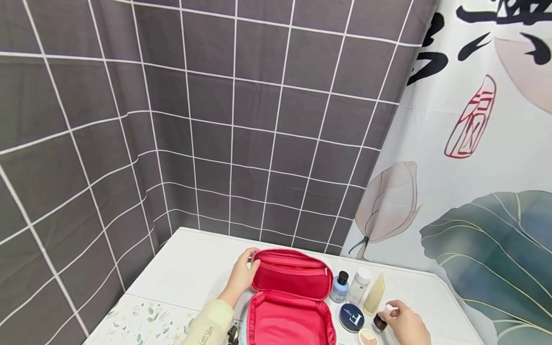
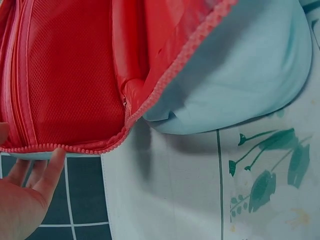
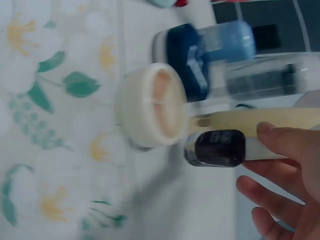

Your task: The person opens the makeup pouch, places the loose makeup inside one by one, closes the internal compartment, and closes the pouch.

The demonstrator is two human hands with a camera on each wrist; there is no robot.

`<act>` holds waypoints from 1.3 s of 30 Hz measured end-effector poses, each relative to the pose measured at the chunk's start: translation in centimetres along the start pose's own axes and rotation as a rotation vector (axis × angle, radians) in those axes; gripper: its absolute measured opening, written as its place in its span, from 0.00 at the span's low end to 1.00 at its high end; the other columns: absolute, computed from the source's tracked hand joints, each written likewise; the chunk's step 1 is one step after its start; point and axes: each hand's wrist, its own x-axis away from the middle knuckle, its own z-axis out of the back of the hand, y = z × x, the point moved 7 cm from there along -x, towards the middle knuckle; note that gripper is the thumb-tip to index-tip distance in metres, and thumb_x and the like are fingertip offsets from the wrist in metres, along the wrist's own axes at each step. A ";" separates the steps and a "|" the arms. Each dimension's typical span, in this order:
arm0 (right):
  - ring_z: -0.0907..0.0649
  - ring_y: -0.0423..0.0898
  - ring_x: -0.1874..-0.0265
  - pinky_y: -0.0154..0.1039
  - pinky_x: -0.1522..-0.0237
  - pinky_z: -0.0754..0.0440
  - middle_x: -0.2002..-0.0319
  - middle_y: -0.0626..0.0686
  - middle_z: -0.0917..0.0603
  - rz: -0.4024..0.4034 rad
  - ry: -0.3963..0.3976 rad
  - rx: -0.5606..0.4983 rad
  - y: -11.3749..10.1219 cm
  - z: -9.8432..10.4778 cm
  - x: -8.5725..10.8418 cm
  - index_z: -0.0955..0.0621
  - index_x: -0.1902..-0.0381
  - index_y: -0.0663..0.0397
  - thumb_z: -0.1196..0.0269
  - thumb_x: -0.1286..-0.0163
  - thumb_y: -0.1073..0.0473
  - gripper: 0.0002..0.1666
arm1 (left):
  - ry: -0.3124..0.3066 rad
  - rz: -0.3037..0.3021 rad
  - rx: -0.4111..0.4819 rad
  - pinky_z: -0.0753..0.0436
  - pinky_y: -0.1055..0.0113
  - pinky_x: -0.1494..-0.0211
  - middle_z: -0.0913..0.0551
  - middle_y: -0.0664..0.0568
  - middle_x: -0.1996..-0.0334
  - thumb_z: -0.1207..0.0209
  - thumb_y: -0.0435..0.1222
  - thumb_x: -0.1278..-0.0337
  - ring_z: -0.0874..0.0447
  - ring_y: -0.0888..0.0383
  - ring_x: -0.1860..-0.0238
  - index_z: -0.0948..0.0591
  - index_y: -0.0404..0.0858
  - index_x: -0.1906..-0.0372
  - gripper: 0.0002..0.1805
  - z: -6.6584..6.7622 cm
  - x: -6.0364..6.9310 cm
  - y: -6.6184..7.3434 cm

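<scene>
The white tabletop [image 1: 202, 254] carries everything, giving way to a flowered covering [image 1: 148, 316] on its near side. At the near edge of the group, a cream compact [image 1: 368, 338] sits just beside the small dark bottle [image 1: 379, 323]. My right grip [image 1: 409, 326] pinches that bottle by its white cap; its long axis runs from my fingertips toward the bag's side, base leftward and nearer me. I can't tell whether the base touches the surface.

The red-lined bag [image 1: 291, 318] lies to the left of this grip, with the navy round case [image 1: 351, 317] between. My left grip [image 1: 242, 275] is on the bag's far side, thumb inside and fingers behind the left edge of its raised lid [image 1: 297, 281]; the right is much nearer the bottle. Farther back stand a pale tube [image 1: 374, 294], a clear bottle [image 1: 358, 287] and a blue bottle [image 1: 339, 289]. Beyond hangs dark gridded cloth [image 1: 254, 96], meeting a pale printed one [image 1: 405, 143] at right.
</scene>
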 end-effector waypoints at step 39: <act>0.16 0.43 0.71 0.32 0.70 0.20 0.67 0.52 0.16 0.372 0.160 -0.463 -19.2 0.8 0.3 0.19 0.71 0.50 0.29 0.51 0.66 0.10 | 0.081 0.134 0.009 0.28 0.47 0.51 0.30 0.41 0.60 0.32 0.33 0.60 0.31 0.42 0.54 0.35 0.41 0.57 0.26 -1.3 0.2 0.2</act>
